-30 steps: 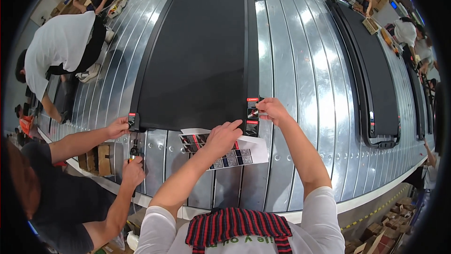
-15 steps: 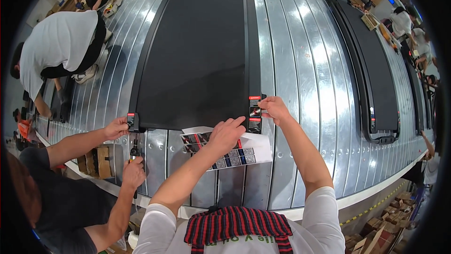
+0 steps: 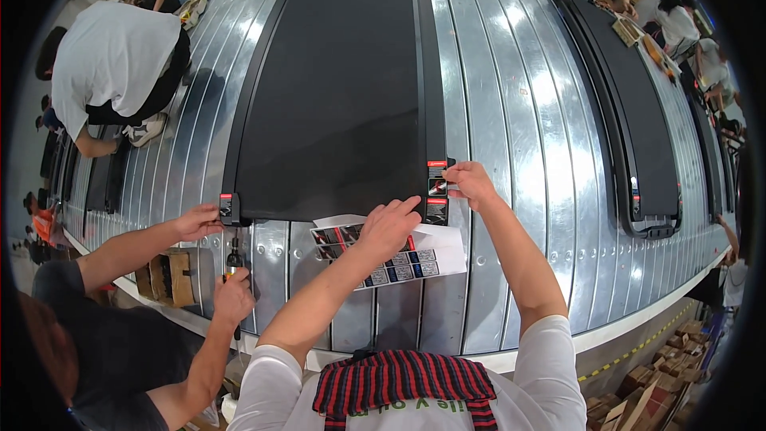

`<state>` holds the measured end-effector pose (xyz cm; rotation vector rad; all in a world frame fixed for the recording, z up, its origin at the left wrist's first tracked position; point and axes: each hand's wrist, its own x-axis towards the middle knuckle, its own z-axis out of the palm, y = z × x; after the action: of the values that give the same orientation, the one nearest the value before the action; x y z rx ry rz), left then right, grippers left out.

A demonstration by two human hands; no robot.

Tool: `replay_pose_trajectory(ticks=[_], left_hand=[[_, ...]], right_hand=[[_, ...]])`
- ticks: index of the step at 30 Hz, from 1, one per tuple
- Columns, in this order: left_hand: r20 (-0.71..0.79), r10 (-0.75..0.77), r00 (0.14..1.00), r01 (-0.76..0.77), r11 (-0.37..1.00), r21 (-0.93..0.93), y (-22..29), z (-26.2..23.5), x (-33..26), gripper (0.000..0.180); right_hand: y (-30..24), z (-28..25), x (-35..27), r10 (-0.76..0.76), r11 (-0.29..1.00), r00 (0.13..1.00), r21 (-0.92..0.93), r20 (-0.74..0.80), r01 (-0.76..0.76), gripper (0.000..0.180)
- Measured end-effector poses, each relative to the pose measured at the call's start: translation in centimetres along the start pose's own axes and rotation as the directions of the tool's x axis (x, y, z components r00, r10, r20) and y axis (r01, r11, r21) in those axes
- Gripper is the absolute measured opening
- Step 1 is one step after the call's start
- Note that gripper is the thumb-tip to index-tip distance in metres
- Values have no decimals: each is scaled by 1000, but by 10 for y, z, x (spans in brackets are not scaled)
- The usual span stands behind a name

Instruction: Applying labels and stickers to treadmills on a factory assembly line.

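Observation:
A long black treadmill deck (image 3: pixel 335 88) lies on a ribbed metal conveyor (image 3: pixel 511 128). My right hand (image 3: pixel 471 184) pinches the right side rail at its near corner, beside small red, black and white warning labels (image 3: pixel 436 188). My left hand (image 3: pixel 389 226) rests with its fingers stretched out on a white sheet of stickers (image 3: pixel 415 255) that lies on the conveyor just below the deck's near edge, and holds nothing. Several small dark stickers sit in rows on that sheet.
A co-worker at my left holds the deck's left corner with one hand (image 3: pixel 198 222) and a screwdriver (image 3: pixel 233 259) with the other. A second black deck (image 3: pixel 630 128) lies to the right. A person in white (image 3: pixel 112 64) bends over at far left. Cardboard boxes (image 3: pixel 662 383) sit on the floor.
My head has moved closer, so the deck looks larger. My left hand has slid slightly right along the sticker sheet. My right hand stays at the rail corner.

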<state>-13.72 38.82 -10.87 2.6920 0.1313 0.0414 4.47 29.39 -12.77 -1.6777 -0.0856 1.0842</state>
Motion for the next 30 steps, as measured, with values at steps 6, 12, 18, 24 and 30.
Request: replay_pose_trajectory(ticks=[6,12,18,24,30], left_hand=[[25,-5,1000,5,1000,5,2,-5,1,8],[65,52,997,-54,998,18,1,-4,12,10],[186,46,982,-52,998,30,2,-8,24,12],[216,50,975,-57,998,26,3,-9,25,14],[284,6,959,-12,1000,21,3,-5,29,11]], right_hand=[[1,1,0,-10,1000,1000,-12,-26,10,6],[4,0,1,3,998,1000,-58,-25,-5,11],[7,3,2,-32,998,999,-46,-40,30,10],[17,5,10,-131,986,989,-112,-67,123,9],[0,7,-9,-560,370,828,-899,-15,234,32]])
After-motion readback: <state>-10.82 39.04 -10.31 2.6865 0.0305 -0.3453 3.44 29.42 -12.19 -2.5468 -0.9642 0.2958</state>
